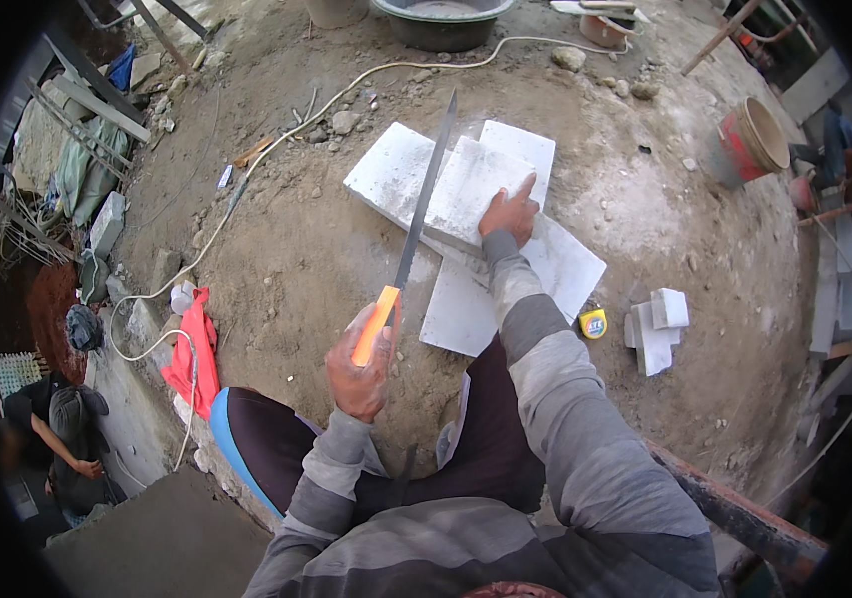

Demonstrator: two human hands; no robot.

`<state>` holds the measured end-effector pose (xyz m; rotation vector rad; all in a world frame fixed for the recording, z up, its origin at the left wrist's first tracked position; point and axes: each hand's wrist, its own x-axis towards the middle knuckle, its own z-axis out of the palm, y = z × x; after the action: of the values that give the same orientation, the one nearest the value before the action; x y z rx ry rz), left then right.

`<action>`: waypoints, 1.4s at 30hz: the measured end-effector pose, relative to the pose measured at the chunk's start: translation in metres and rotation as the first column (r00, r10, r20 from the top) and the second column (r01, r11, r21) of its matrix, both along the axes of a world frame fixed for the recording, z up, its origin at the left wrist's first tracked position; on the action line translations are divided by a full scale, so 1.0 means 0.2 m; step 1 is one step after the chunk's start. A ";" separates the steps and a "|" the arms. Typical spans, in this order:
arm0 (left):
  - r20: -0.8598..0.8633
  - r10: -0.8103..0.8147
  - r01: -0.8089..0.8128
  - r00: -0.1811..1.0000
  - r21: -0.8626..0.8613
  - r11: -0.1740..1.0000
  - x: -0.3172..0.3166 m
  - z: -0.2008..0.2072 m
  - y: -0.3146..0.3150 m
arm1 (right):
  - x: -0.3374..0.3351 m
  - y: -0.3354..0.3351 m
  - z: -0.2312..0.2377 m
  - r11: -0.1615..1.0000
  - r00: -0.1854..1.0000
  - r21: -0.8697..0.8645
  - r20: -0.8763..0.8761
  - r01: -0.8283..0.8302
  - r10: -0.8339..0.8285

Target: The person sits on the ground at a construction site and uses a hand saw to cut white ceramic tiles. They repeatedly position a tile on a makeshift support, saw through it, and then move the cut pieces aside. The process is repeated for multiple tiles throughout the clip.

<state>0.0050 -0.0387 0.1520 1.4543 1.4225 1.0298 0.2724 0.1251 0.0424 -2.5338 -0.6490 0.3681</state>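
Note:
My left hand (358, 374) is closed around the orange handle of a handsaw (424, 204). The long blade points away from me, along the left edge of the top white block (471, 189). On that block's right part rests my right hand (511, 214), fingers stretched out and pressed against its surface. Beneath it, more white blocks lie crosswise: one juts out at the left (386, 171), another at the far right (520, 148), and others toward my knees (461, 309). Whether the blade touches the block cannot be made out.
Right of the blocks lie a yellow tape measure (593, 323) and small white offcuts (655, 331). A pale cable (236, 194) curves along the left past a red cloth (196, 349). Beyond stand a dark basin (443, 22) and a red-grey bucket (750, 142). Another person (57, 444) is at lower left.

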 end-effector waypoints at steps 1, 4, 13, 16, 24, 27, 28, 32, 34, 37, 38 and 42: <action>-0.028 -0.014 0.015 1.000 0.034 0.999 0.00 -0.02 0.01 | -0.01 -0.01 -0.01 1.000 1.000 0.010 0.007 0.004 -0.004; -0.101 -0.059 0.068 0.993 0.088 0.994 0.02 -0.05 0.04 | -0.02 -0.01 0.00 1.000 1.000 0.011 -0.001 0.022 -0.022; -0.108 -0.113 0.126 0.988 0.124 0.984 0.07 -0.07 0.11 | 0.01 -0.02 -0.05 0.996 1.000 0.084 -0.012 0.022 -0.021; -0.131 -0.132 0.145 0.983 0.097 0.985 0.07 -0.06 0.11 | 0.02 -0.03 -0.04 0.995 0.999 0.092 -0.024 0.024 -0.022; -0.157 -0.134 0.150 0.978 0.094 0.984 0.09 -0.04 0.09 | 0.01 -0.03 0.01 0.996 0.998 0.084 -0.058 0.023 -0.019; -0.154 -0.143 0.164 0.978 0.128 0.978 0.09 -0.05 0.09 | 0.01 -0.03 0.00 0.995 0.999 0.102 -0.050 0.023 -0.018; -0.147 -0.151 0.169 0.978 0.117 0.979 0.09 -0.04 0.09 | 0.01 -0.03 0.00 0.995 0.998 0.097 -0.058 0.022 -0.016; -0.184 -0.188 0.208 0.965 0.099 0.973 0.09 -0.01 0.09 | 0.03 -0.03 -0.04 0.990 1.000 0.144 -0.012 0.012 -0.010; -0.211 -0.195 0.217 0.958 0.086 0.972 0.10 0.00 0.10 | 0.03 -0.03 -0.03 0.994 0.998 0.112 -0.055 0.007 -0.001; -0.213 -0.189 0.207 0.959 0.064 0.976 0.12 0.02 0.09 | 0.02 -0.03 -0.02 0.996 0.997 0.093 -0.081 0.001 0.007; -0.210 -0.190 0.208 0.959 0.068 0.976 0.13 0.03 0.08 | 0.02 -0.03 -0.02 0.996 0.997 0.094 -0.081 0.002 0.006; -0.199 -0.177 0.189 0.964 0.044 0.981 0.16 0.04 0.06 | 0.03 -0.03 -0.01 0.996 0.998 0.093 -0.066 -0.009 0.015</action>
<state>0.0371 -0.0273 0.1608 1.7371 1.3693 0.8410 0.2783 0.1194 0.0401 -2.4197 -0.6407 0.4155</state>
